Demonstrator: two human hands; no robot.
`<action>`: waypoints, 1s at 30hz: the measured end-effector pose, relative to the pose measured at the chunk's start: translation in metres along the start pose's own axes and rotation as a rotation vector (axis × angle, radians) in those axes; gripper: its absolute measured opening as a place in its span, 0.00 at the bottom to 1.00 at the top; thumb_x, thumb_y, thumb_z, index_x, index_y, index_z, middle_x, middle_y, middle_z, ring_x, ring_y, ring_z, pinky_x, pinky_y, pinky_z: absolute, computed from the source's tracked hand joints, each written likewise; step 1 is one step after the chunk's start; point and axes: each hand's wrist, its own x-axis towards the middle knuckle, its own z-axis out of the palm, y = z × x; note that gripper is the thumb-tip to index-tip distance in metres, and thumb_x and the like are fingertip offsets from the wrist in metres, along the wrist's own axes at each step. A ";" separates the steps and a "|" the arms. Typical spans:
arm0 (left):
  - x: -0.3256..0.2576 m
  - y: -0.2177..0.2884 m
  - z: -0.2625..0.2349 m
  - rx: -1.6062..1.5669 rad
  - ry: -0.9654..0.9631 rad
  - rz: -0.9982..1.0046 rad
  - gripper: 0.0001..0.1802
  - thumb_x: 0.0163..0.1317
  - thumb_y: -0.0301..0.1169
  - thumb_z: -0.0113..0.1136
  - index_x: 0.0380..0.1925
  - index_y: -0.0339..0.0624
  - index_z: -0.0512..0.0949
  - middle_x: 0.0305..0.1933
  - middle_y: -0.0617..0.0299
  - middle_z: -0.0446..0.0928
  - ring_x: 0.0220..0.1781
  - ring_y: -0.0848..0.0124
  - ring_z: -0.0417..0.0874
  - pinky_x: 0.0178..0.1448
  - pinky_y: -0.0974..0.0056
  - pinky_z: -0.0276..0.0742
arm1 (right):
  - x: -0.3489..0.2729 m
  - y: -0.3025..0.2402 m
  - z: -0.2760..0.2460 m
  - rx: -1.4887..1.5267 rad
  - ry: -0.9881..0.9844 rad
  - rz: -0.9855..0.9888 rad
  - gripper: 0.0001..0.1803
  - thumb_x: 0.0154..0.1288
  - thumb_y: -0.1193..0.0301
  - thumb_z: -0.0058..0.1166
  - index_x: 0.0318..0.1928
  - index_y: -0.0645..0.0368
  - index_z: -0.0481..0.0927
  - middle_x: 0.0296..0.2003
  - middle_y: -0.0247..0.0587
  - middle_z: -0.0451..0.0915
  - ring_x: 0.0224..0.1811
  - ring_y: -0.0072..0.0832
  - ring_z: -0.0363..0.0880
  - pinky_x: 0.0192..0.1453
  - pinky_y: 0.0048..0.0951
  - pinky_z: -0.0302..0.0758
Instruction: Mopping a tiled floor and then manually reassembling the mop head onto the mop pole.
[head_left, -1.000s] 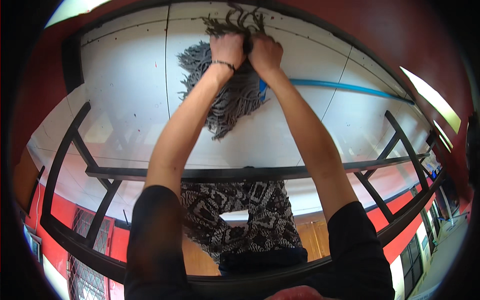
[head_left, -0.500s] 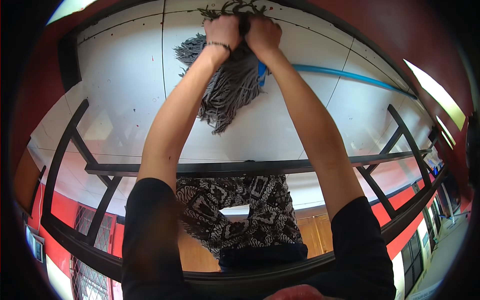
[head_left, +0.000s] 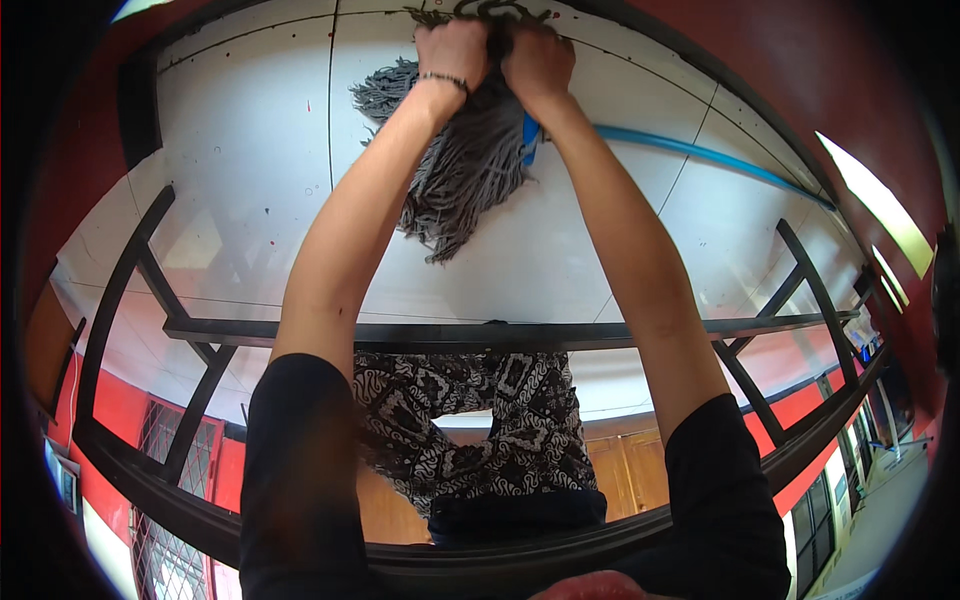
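I'm on the head camera, my only feed, and down below spreads a glossy white tile floor (head_left: 240, 110), crossed by thin dark joints and dotted with small red and dark specks. A dark red wall (head_left: 800, 60) bends around the upper right, with bright slanting patches on it. Across the middle stands a dark open frame of straight bars (head_left: 490, 337), and beyond its crossbar I see black-and-white patterned trousers (head_left: 540, 430). Lower down there are brown wooden doors (head_left: 640, 470), bright red walls and, at left, a metal lattice gate (head_left: 185, 435).

Up top, here's the grey string mop head (head_left: 465, 165), fanned out on the tiles at upper middle, its strands trailing back toward the frame. The left hand (head_left: 452, 55), dark bracelet at its wrist, and the right hand (head_left: 540, 62) sit side by side, each grip clamped on the mop's dark strands, loose ends poking out past the fists. The long blue handle (head_left: 700, 153) runs off to the right, toward the foot of the wall.

Against a second ago, both fists ride higher in my view, closer to the upper edge; mop, handle and floor joints have slid up too, so some of that is the camera. Both grips have stayed closed.
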 end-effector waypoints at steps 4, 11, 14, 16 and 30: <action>0.019 0.005 -0.004 0.030 0.029 -0.112 0.08 0.56 0.33 0.58 0.32 0.49 0.85 0.34 0.54 0.86 0.40 0.54 0.88 0.50 0.47 0.76 | 0.013 -0.005 0.001 0.095 0.016 0.031 0.16 0.53 0.75 0.54 0.44 0.51 0.85 0.43 0.43 0.84 0.49 0.42 0.82 0.48 0.45 0.77; -0.061 0.015 0.001 0.006 -0.079 0.098 0.19 0.54 0.28 0.60 0.47 0.53 0.81 0.49 0.64 0.82 0.51 0.61 0.84 0.50 0.47 0.69 | -0.052 -0.012 -0.020 -0.012 -0.226 -0.001 0.12 0.56 0.75 0.52 0.40 0.54 0.84 0.45 0.35 0.82 0.50 0.38 0.80 0.51 0.47 0.72; -0.032 0.009 -0.002 0.001 -0.019 0.021 0.16 0.54 0.35 0.63 0.44 0.54 0.82 0.43 0.59 0.84 0.46 0.59 0.86 0.49 0.48 0.72 | -0.023 -0.011 -0.016 0.030 -0.195 0.013 0.11 0.56 0.75 0.54 0.40 0.54 0.84 0.44 0.37 0.83 0.50 0.39 0.80 0.52 0.47 0.72; 0.011 0.004 -0.007 0.033 -0.027 -0.087 0.11 0.55 0.41 0.62 0.37 0.52 0.85 0.34 0.54 0.86 0.39 0.55 0.88 0.47 0.49 0.76 | 0.012 -0.011 -0.009 0.032 0.094 0.057 0.11 0.54 0.75 0.54 0.38 0.53 0.84 0.40 0.40 0.84 0.45 0.44 0.82 0.50 0.46 0.74; -0.194 0.041 0.029 -0.008 -0.380 0.224 0.04 0.49 0.30 0.64 0.27 0.49 0.82 0.36 0.62 0.82 0.44 0.64 0.83 0.52 0.53 0.67 | -0.190 0.008 -0.026 0.080 -0.424 -0.407 0.06 0.50 0.74 0.58 0.32 0.55 0.80 0.34 0.37 0.78 0.41 0.35 0.78 0.45 0.38 0.70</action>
